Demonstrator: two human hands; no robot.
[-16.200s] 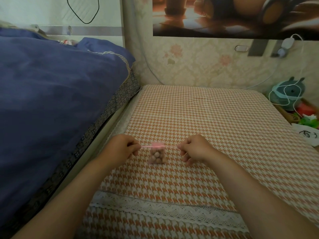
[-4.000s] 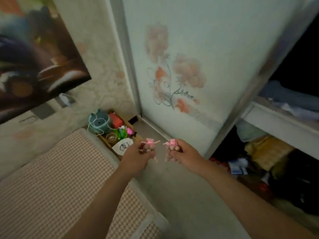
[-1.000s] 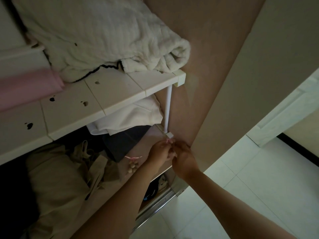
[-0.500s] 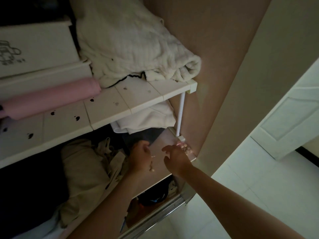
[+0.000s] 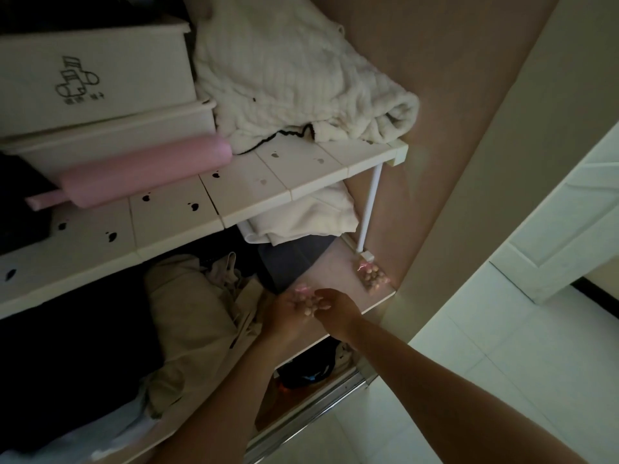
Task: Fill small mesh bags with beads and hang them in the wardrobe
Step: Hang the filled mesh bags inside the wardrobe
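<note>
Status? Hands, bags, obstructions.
Left hand, right hand: both holding small pink-ribboned mesh bead bag. Second bead bag lies at foot of white shelf post. Beige clothes beside hands.

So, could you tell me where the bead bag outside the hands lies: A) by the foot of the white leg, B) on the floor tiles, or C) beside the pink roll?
A: the bead bag lies on the lower shelf, right beside the foot of the white leg.

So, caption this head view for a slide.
Left hand and right hand hold a bead bag; second bag lies by the white post.
</note>
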